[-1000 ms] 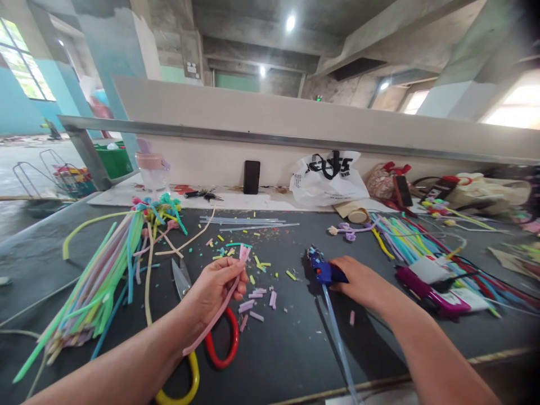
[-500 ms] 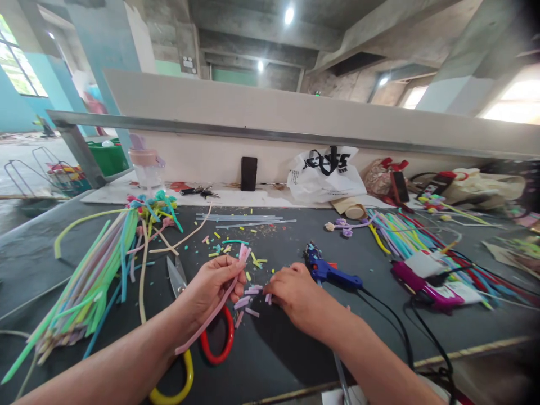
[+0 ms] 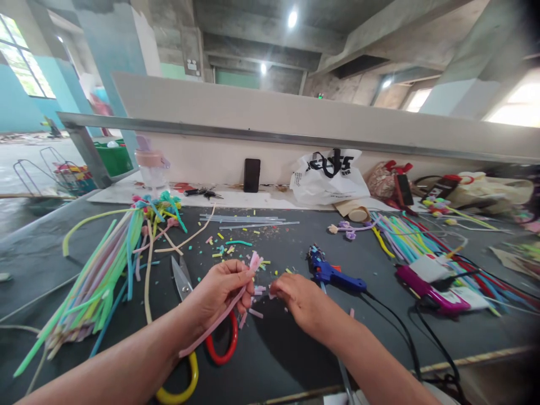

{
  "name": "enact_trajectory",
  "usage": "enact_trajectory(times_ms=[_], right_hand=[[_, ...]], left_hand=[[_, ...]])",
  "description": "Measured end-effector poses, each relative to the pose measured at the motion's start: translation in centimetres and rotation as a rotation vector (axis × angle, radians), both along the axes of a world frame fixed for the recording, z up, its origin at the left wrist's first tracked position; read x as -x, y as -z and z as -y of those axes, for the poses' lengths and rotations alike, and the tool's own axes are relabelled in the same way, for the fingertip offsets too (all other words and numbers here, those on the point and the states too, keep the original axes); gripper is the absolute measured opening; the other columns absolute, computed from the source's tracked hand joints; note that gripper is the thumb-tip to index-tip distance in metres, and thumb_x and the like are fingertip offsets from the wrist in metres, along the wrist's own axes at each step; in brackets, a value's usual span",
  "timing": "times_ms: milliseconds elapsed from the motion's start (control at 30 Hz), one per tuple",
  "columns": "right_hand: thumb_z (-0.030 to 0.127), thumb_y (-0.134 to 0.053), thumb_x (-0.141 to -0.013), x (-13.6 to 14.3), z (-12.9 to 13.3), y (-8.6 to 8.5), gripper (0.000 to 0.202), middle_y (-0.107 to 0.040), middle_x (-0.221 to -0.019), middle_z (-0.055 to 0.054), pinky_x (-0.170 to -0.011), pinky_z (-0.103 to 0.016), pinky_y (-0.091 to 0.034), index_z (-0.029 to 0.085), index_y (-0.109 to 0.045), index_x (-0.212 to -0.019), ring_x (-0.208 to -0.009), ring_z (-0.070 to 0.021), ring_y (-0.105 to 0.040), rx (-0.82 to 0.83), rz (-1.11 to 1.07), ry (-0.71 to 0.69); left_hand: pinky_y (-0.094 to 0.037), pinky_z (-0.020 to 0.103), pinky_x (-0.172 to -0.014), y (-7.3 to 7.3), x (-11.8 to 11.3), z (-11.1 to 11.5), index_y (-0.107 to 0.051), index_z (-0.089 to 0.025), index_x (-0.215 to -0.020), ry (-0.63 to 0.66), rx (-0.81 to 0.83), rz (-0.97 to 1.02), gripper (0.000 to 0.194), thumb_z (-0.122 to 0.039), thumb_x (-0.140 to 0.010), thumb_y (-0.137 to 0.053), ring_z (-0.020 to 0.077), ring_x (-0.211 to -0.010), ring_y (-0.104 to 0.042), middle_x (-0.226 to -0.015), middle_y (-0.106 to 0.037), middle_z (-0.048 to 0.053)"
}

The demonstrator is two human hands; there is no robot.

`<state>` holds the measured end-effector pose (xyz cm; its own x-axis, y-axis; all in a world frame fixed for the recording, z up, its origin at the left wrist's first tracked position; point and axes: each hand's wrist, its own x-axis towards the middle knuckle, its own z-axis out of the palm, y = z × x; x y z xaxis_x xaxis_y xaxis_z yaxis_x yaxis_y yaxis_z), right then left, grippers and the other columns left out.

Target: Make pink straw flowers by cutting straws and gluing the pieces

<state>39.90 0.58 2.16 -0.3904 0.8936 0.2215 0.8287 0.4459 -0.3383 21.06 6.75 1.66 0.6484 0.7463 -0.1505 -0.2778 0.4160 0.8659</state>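
Observation:
My left hand (image 3: pixel 228 286) is closed around a long pink pipe cleaner (image 3: pixel 213 328). Its upper end, a light pink tuft (image 3: pixel 255 261), sticks out above the thumb, while the tail runs down along the wrist. To the right, my right hand (image 3: pixel 301 298) hovers low over the table with its fingertips pinched on a short lilac piece of pipe cleaner (image 3: pixel 272 294). Between the hands lie several cut lilac and pink pieces (image 3: pixel 255 313), partly hidden by the left fingers. Scissors (image 3: pixel 221 359) with one red and one yellow handle lie partly under my left forearm.
A blue glue gun (image 3: pixel 340 278) with a black cord lies right of my right hand. Pipe-cleaner bundles lie at left (image 3: pixel 90 281) and right (image 3: pixel 399 233). Clear glue sticks (image 3: pixel 248 219) lie behind. A phone (image 3: pixel 252 175) and a white bag (image 3: pixel 329 180) stand along the back.
My right hand has lifted slightly from the cut pieces with a lilac piece at its fingertips. The left hand keeps its hold on the pink pipe cleaner. The view has shifted slightly.

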Motion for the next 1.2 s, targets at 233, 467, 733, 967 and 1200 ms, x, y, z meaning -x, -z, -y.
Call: enact_trajectory(times_ms=[233, 467, 733, 967, 1200], right_hand=[[0.008, -0.05, -0.078, 0.9, 0.1, -1.1, 0.016, -0.056, -0.064, 0.002, -0.058, -0.021, -0.04, 0.018, -0.061, -0.078, -0.06, -0.0103, -0.054, 0.184, -0.37, 0.171], [0.016, -0.054, -0.075, 1.8, 0.1, -1.0, 0.004, -0.058, -0.057, 0.004, -0.057, -0.021, -0.042, 0.017, -0.057, -0.073, -0.055, -0.0102, -0.057, 0.343, -0.734, 0.24], [0.021, -0.063, -0.069, 2.5, 0.1, 0.2, 0.007, -0.059, -0.064, 0.002, -0.06, -0.025, -0.046, 0.018, -0.056, -0.069, -0.059, -0.0118, -0.058, 0.353, -0.932, 0.222], [0.025, -0.067, -0.068, 3.2, 0.5, 0.1, 0.018, -0.056, -0.062, 0.005, -0.057, -0.022, -0.044, 0.018, -0.051, -0.073, -0.055, -0.0084, -0.055, 0.482, -1.114, 0.176], [0.026, -0.064, -0.069, 2.1, 0.1, -0.5, 0.013, -0.058, -0.059, 0.004, -0.053, -0.022, -0.041, 0.016, -0.061, -0.077, -0.051, -0.0085, -0.052, 0.349, -0.98, 0.334]], left_hand=[[-0.04, 0.018, -0.035, 0.8, 0.0, 0.0, -0.053, -0.015, -0.067, 0.056, -0.034, -0.003, 0.021, -0.032, -0.074, -0.062, 0.0074, -0.035, -0.048, -0.05, -0.056, -0.001], [-0.043, 0.017, -0.037, 0.0, 0.1, 0.6, -0.052, -0.016, -0.073, 0.064, 0.051, 0.034, 0.017, -0.028, -0.074, -0.063, 0.0073, -0.041, -0.053, -0.064, -0.06, -0.001], [-0.051, 0.019, -0.054, 0.3, -0.2, 0.6, -0.053, -0.013, -0.072, 0.045, 0.067, 0.076, 0.015, -0.023, -0.074, -0.064, 0.0093, -0.056, -0.061, -0.07, -0.064, 0.004], [-0.052, 0.02, -0.057, 0.9, -0.2, 0.6, -0.054, -0.013, -0.072, 0.026, 0.078, 0.067, 0.015, -0.021, -0.072, -0.066, 0.0103, -0.056, -0.062, -0.065, -0.065, 0.004], [-0.051, 0.02, -0.05, 0.2, -0.2, 0.7, -0.054, -0.013, -0.072, 0.054, 0.067, -0.01, 0.018, -0.024, -0.069, -0.068, 0.0105, -0.05, -0.061, -0.065, -0.065, 0.004]])
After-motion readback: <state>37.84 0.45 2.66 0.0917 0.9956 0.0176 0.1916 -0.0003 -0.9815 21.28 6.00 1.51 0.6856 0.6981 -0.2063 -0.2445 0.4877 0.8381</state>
